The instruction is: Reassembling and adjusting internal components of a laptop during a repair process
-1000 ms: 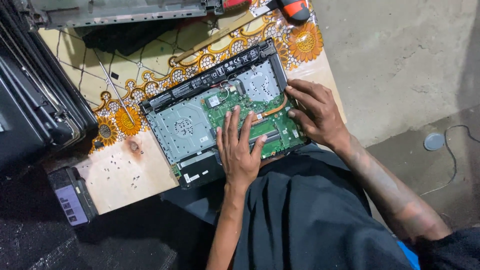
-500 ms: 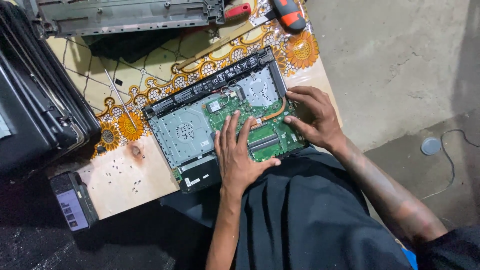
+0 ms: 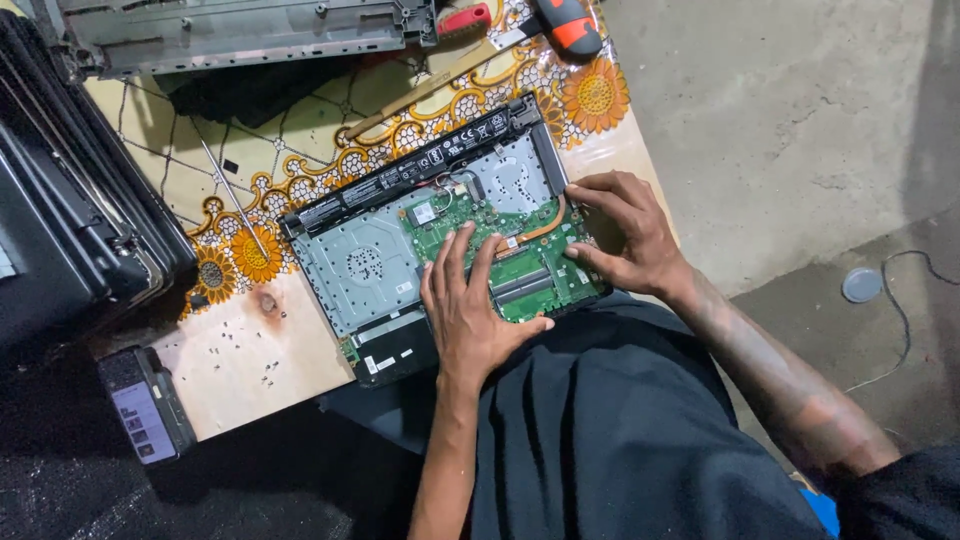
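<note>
An opened laptop (image 3: pixel 380 260) lies bottom-up on the patterned table, its green circuit board (image 3: pixel 520 265) and long black battery (image 3: pixel 410 165) exposed. My left hand (image 3: pixel 470 310) rests flat on the board, fingers spread and pointing away from me, holding nothing. My right hand (image 3: pixel 625 235) grips the laptop's right edge, with its fingertips on the board near the copper heat pipe (image 3: pixel 535 228).
A grey laptop cover (image 3: pixel 240 30) and a red-handled screwdriver (image 3: pixel 565 25) lie at the table's far edge. Loose screws (image 3: pixel 240 350) are scattered at the near left. A stack of dark laptops (image 3: pixel 70 220) stands left, and a phone (image 3: pixel 145 410) lies below it. Concrete floor lies to the right.
The view has shifted slightly, so the laptop sits a little lower in frame. My right hand has slid a little along the laptop's right edge. My left hand stays flat on the board.
</note>
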